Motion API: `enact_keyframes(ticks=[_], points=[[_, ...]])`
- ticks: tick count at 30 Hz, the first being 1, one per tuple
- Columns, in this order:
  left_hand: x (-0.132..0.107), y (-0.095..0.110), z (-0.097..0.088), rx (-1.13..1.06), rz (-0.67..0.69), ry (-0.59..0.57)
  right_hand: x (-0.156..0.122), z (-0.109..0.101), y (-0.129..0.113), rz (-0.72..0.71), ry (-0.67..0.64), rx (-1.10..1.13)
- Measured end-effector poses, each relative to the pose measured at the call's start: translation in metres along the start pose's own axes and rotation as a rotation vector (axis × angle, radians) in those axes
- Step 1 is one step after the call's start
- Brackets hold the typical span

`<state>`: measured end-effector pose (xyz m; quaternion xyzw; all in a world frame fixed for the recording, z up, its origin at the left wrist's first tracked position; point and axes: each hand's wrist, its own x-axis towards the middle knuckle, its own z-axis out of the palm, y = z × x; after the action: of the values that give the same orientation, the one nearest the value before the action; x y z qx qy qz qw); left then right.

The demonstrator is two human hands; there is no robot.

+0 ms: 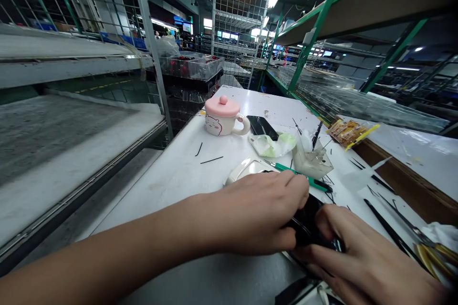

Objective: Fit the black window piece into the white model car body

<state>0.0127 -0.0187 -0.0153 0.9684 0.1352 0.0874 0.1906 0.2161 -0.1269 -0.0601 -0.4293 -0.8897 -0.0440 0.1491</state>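
My left hand [266, 212] reaches across the middle of the white table, its fingers curled over a glossy black part [310, 212]. From the other side my right hand [358, 248] grips the same part between thumb and fingers. Much of the part is hidden by both hands, so its kind cannot be made out. A white shell-like piece [246, 167] shows just behind my left hand. Beyond my knuckles lies a green-handled craft knife [286, 168]. Below the hands, at the bottom edge, more black and white pieces [311, 293] are partly visible.
A pink-lidded mug [223, 116], a phone [263, 127], a crumpled wrapper [274, 145] and a small clear box [315, 162] stand further back. Gold-handled scissors [434, 252] and tweezers [381, 181] lie at right. A rack [150, 57] borders the left side.
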Motion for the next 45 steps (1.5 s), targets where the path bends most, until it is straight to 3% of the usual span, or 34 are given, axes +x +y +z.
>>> enact_keyframes(ticks=[5, 8, 12, 18, 28, 32, 37, 39, 41, 45], points=[[0.001, 0.002, -0.013, -0.221, 0.114, -0.112, 0.001, -0.019, 0.003, 0.194, -0.248, 0.356], [0.002, 0.007, -0.010, -0.254, 0.174, -0.126, -0.008, -0.021, 0.008, 0.400, -0.220, 0.620], [0.001, 0.009, -0.003, -0.281, 0.152, -0.005, -0.014, -0.017, 0.013, 0.591, -0.118, 0.799], [0.001, 0.008, -0.001, -0.361, 0.053, 0.071, 0.006, -0.025, 0.013, 0.510, -0.067, 0.987], [0.001, 0.010, -0.004, -0.432, -0.105, 0.006, 0.013, -0.029, 0.015, 0.499, -0.011, 1.051], [0.003, 0.005, -0.005, -0.503, -0.153, 0.016, 0.007, -0.033, 0.027, 0.566, 0.158, 0.964], [0.005, 0.001, -0.002, -0.635, -0.193, 0.050, -0.011, -0.039, 0.069, 0.808, 0.803, 0.614], [0.006, 0.000, -0.001, -0.634, -0.198, 0.052, -0.015, -0.044, 0.084, 0.862, 0.942, 0.466], [0.006, 0.000, -0.001, -0.617, -0.203, 0.049, -0.018, -0.050, 0.091, 0.923, 0.982, 0.292], [0.005, -0.001, -0.001, -0.619, -0.209, 0.053, -0.035, -0.056, 0.074, 1.039, 0.803, -0.046]])
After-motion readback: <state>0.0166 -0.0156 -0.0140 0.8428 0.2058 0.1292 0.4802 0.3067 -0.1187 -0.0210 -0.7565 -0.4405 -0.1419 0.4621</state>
